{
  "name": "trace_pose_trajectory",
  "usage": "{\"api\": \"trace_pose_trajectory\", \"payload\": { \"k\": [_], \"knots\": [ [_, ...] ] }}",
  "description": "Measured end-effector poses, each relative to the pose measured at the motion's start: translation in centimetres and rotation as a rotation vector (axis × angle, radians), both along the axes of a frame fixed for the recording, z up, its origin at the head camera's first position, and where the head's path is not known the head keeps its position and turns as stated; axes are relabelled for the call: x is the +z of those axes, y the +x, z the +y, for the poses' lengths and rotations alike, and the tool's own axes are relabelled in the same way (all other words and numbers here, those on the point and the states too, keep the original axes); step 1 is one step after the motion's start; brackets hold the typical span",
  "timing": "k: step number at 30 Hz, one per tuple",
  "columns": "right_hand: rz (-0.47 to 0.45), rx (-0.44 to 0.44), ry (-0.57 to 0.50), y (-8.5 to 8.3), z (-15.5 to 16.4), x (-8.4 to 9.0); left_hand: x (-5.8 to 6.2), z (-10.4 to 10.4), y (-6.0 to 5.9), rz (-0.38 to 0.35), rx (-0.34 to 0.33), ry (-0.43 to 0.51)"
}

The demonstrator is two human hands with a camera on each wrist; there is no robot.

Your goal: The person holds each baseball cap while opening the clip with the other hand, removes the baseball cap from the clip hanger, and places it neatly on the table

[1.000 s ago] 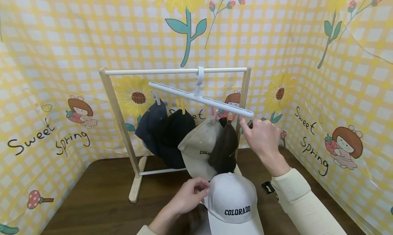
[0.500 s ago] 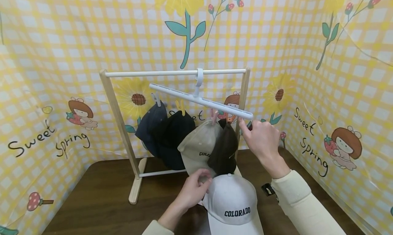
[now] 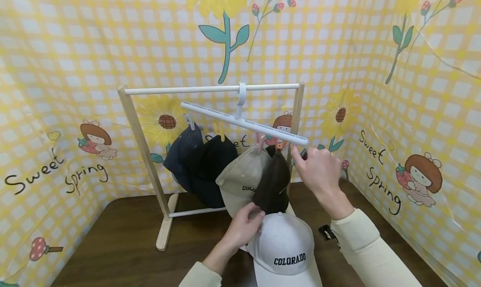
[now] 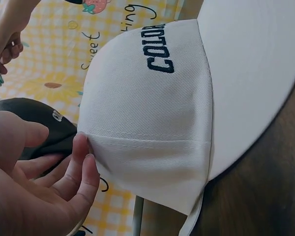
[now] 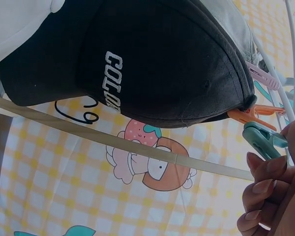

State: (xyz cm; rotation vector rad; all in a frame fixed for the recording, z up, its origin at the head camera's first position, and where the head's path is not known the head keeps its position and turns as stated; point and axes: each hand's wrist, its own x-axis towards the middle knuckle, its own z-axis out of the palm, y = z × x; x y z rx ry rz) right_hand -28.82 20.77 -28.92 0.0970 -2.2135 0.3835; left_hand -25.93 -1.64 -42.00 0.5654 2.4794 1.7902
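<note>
Left hand [image 3: 243,227]: fingers parted, at rounded white fabric cap [image 3: 282,241]
Right hand [image 3: 322,172]: clamped on teal plastic clothespin [image 5: 263,140] (orange plastic clip [image 5: 243,116] beside)

White cap [image 3: 282,239] cut off below, beige cap [image 3: 242,172] part-hidden

The held peg [image 5: 263,141] is teal, the backdrop [image 3: 150,36] yellow-checked

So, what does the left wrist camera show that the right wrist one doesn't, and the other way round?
Only the left wrist view shows the left hand and the dark lettering on the white cap. Only the right wrist view shows the orange clothespin, the pink clothespin and the beige cap. Both share the white cap itself, the dark brown cap, the right hand, the teal clothespin it holds and the yellow checked backdrop.
</note>
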Motion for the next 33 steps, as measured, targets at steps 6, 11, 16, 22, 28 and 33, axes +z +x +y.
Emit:
{"api": "trace_pose_trajectory", "payload": {
  "k": [6, 11, 16, 22, 28, 33],
  "knots": [
    [0.004, 0.003, -0.008, 0.07, -0.2, -0.08, -0.19, 0.43, -0.41, -0.013, 0.006, 0.038],
    [0.005, 0.014, -0.018, 0.1, -0.3, -0.05, -0.24, 0.52, -0.37, -0.025, 0.026, 0.062],
    [0.007, 0.02, -0.03, 0.1, -0.29, 0.03, -0.12, 0.45, -0.16, -0.012, 0.032, 0.065],
    [0.004, 0.018, -0.04, 0.14, -0.25, -0.11, -0.2, 0.3, -0.11, 0.031, 0.04, 0.052],
    [0.005, 0.001, -0.05, 0.15, -0.12, -0.12, -0.39, 0.04, -0.33, 0.092, 0.062, 0.038],
    [0.02, 0.007, -0.039, 0.1, -0.05, 0.09, -0.26, -0.07, -0.62, 0.094, 0.089, 0.034]
  ]
}}
